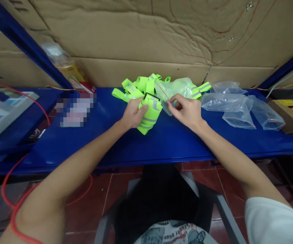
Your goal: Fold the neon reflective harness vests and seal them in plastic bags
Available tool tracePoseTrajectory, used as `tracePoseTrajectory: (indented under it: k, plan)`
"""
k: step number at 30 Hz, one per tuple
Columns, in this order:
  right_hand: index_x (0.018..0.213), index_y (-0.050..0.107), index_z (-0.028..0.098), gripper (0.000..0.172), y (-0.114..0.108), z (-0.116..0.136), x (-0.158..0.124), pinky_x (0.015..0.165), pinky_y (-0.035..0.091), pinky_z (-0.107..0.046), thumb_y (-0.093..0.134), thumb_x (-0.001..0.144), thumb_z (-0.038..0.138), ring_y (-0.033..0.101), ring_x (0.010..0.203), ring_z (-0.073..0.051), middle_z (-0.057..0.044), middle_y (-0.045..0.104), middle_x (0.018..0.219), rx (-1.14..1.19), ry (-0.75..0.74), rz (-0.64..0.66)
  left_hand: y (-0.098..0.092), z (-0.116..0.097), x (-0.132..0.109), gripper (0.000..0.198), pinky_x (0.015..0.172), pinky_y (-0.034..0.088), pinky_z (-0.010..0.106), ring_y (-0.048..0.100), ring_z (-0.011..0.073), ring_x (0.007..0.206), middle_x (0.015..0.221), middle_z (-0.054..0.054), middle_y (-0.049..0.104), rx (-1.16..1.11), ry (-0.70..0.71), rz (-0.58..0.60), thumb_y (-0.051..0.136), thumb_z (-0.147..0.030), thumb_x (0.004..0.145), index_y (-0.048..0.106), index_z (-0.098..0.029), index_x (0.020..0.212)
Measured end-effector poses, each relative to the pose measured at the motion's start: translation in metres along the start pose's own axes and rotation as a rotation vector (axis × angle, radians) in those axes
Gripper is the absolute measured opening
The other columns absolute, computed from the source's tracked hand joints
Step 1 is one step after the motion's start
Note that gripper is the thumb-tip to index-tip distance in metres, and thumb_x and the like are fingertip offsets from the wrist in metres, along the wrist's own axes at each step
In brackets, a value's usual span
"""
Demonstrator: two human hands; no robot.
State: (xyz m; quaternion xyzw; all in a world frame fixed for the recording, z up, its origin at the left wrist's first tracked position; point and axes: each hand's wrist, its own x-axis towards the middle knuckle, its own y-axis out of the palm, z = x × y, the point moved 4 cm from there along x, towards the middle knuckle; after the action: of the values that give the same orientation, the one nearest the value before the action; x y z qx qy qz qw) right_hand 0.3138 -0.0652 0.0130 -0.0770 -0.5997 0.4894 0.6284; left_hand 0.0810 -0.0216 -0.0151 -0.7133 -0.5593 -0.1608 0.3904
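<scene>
My left hand (134,113) is closed around a folded bundle of neon yellow-green reflective strap (150,117), which has a black buckle (152,97) at its top. Just to the right, my right hand (186,110) pinches the edge of a clear plastic bag (175,88) with a red line along its opening. The bag's mouth lies beside the bundle's upper right side. Behind both hands, more neon straps (133,88) lie in a loose heap, partly covered by the bag.
Several clear bags (238,105) lie on the blue table (172,145) to the right, near an open cardboard box (289,115). A bottle (65,64) stands at the back left. White trays (6,112) are at the far left, with a red hose (11,203) below. Cardboard (126,40) backs the table.
</scene>
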Motion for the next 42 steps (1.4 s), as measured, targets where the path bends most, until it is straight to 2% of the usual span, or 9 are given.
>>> tracePoseTrajectory:
  k: [4, 8, 19, 23, 28, 32, 36, 39, 42]
  plan:
    - [0.093, 0.078, 0.023, 0.042, -0.004, 0.006, -0.003, 0.057, 0.037, -0.029, 0.054, 0.112, 0.053, 0.06, 0.051, -0.013, 0.003, 0.066, 0.057, 0.005, -0.147, -0.174, 0.009, -0.029, -0.001, 0.05, 0.054, 0.036, 0.033, 0.046, 0.0145, 0.048, 0.059, -0.002, 0.052, 0.169, 0.193, 0.131, 0.053, -0.064, 0.109, 0.057, -0.022, 0.081]
    - [0.095, 0.078, 0.024, 0.046, -0.002, 0.006, -0.006, 0.057, 0.04, -0.028, 0.05, 0.115, 0.055, 0.063, 0.053, -0.013, 0.002, 0.07, 0.06, -0.013, -0.198, -0.189, 0.015, -0.042, -0.002, 0.035, 0.053, 0.036, 0.032, 0.048, 0.0133, 0.049, 0.061, -0.004, 0.055, 0.253, 0.206, 0.161, 0.06, -0.052, 0.108, 0.061, -0.022, 0.091]
    - [0.111, 0.085, 0.021, 0.032, -0.008, -0.003, 0.0, 0.078, 0.062, -0.034, 0.057, 0.115, 0.037, 0.082, 0.086, -0.022, -0.008, 0.085, 0.096, 0.104, -0.308, -0.141, 0.02, -0.018, -0.006, 0.051, 0.079, 0.063, 0.034, 0.078, 0.0217, 0.09, 0.111, 0.007, 0.079, 0.019, -0.026, -0.012, 0.078, -0.057, 0.098, 0.066, -0.024, 0.136]
    - [0.119, 0.083, 0.022, 0.03, -0.005, -0.004, 0.0, 0.086, 0.065, -0.039, 0.057, 0.114, 0.035, 0.081, 0.091, -0.023, -0.009, 0.085, 0.099, 0.127, -0.387, -0.07, 0.017, -0.016, -0.004, 0.038, 0.09, 0.063, 0.038, 0.077, 0.0226, 0.095, 0.11, 0.007, 0.08, 0.047, -0.041, -0.07, 0.075, -0.053, 0.1, 0.073, -0.022, 0.121]
    - [0.127, 0.081, 0.021, 0.032, 0.004, 0.015, -0.01, 0.08, 0.064, -0.037, 0.057, 0.113, 0.035, 0.078, 0.09, -0.022, -0.009, 0.083, 0.098, 0.198, -0.487, 0.016, 0.013, 0.0, -0.005, 0.042, 0.069, 0.056, 0.032, 0.065, 0.0167, 0.072, 0.081, 0.001, 0.071, 0.102, -0.142, -0.23, 0.085, -0.06, 0.09, 0.068, -0.021, 0.09]
    - [0.092, 0.081, 0.021, 0.043, 0.007, 0.025, -0.014, 0.062, 0.054, -0.031, 0.066, 0.105, 0.059, 0.061, 0.062, -0.015, -0.001, 0.069, 0.07, 0.441, -0.268, 0.031, 0.011, 0.005, -0.005, 0.051, 0.056, 0.046, 0.028, 0.055, 0.0126, 0.061, 0.072, -0.001, 0.064, 0.026, -0.179, -0.269, 0.087, -0.067, 0.085, 0.066, -0.02, 0.084]
    - [0.048, 0.048, 0.022, 0.077, 0.011, 0.004, -0.009, 0.052, 0.031, -0.031, 0.064, 0.098, 0.078, 0.038, 0.049, -0.011, 0.003, 0.041, 0.047, 0.446, 0.143, 0.087, 0.011, -0.004, -0.006, 0.053, 0.055, 0.045, 0.027, 0.055, 0.0123, 0.061, 0.071, 0.0, 0.065, -0.002, -0.135, -0.266, 0.086, -0.069, 0.084, 0.068, -0.02, 0.082]
    - [0.057, 0.061, 0.021, 0.073, 0.019, -0.014, -0.004, 0.056, 0.036, -0.032, 0.074, 0.082, 0.089, 0.048, 0.055, -0.014, 0.001, 0.055, 0.055, 0.384, 0.251, 0.207, 0.016, -0.01, -0.008, 0.053, 0.055, 0.044, 0.027, 0.052, 0.0116, 0.06, 0.068, -0.001, 0.062, 0.011, -0.112, -0.245, 0.086, -0.068, 0.084, 0.065, -0.02, 0.078]
    - [0.097, 0.078, 0.02, 0.073, 0.025, -0.017, -0.001, 0.066, 0.05, -0.032, 0.079, 0.076, 0.09, 0.062, 0.072, -0.017, -0.003, 0.075, 0.087, 0.572, 0.199, 0.189, 0.021, -0.013, -0.01, 0.055, 0.056, 0.045, 0.026, 0.052, 0.0116, 0.062, 0.068, -0.003, 0.059, -0.002, -0.112, -0.274, 0.086, -0.07, 0.084, 0.062, -0.021, 0.079]
